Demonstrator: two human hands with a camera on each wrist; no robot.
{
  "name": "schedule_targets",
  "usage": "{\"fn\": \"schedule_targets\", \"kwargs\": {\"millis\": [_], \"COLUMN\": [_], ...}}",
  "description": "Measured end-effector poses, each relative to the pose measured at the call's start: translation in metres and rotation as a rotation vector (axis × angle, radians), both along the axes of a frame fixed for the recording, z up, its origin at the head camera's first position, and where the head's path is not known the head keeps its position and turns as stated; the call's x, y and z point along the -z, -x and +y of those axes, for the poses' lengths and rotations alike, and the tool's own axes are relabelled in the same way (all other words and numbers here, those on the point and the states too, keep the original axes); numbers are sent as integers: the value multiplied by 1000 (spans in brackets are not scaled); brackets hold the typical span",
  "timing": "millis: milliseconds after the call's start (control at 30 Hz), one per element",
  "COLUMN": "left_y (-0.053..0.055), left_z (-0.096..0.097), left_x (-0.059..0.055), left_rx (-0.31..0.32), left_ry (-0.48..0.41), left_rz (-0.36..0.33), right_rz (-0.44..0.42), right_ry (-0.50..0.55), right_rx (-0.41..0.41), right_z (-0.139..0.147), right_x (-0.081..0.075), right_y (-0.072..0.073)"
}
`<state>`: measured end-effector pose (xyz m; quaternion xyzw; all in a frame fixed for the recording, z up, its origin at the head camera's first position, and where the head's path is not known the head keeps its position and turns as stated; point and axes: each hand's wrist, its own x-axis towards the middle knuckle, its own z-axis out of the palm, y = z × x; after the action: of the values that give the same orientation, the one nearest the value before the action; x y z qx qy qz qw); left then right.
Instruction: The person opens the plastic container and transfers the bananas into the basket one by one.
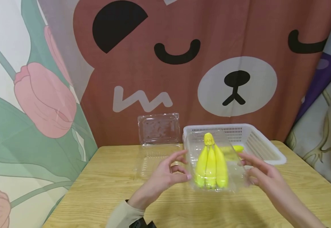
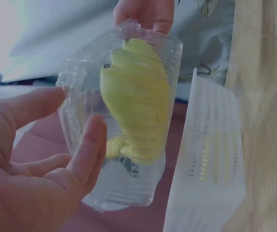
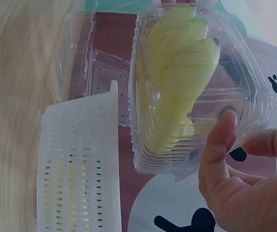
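A lidded clear plastic box [image 1: 235,172] is held up in front of me, tilted, with a bunch of yellow bananas [image 1: 211,164] inside. The stem end points away from me in the head view. My left hand [image 1: 169,172] grips the box's left edge, thumb and fingers bent around the side. On the opposite edge, my right hand [image 1: 263,174] pinches the rim between thumb and fingers, as the right wrist view [image 3: 244,179] shows. Through the clear plastic, the bananas' tips face the near end.
Behind the box stands a white slotted basket [image 1: 263,144] with a yellow fruit [image 1: 238,148] in it. To its left a second clear box [image 1: 158,129] sits on the wooden table [image 1: 97,190], lid raised. A curtain [image 1: 137,72] hangs behind the table.
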<state>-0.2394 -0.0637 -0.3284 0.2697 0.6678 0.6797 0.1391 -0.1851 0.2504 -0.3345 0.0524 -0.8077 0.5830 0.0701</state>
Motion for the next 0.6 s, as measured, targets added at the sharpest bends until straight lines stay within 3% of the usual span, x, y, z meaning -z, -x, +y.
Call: {"fn": "schedule_targets", "kwargs": {"millis": [267,467,600], "left_y": [-22,-41,-51], "left_z": [2,2,3], "left_x": [-5,2,9], "left_rx": [71,134,165], "left_ry": [-47,-46,-29], "left_rz": [-41,-46,-71], "right_rz": [-71,-181,-192], "right_ry": [-5,-57,-9], "right_rx": [-62,-88,-200], "right_z": [17,29,40], "right_x": [11,23,32], "right_y": [-19,-32,-41]}}
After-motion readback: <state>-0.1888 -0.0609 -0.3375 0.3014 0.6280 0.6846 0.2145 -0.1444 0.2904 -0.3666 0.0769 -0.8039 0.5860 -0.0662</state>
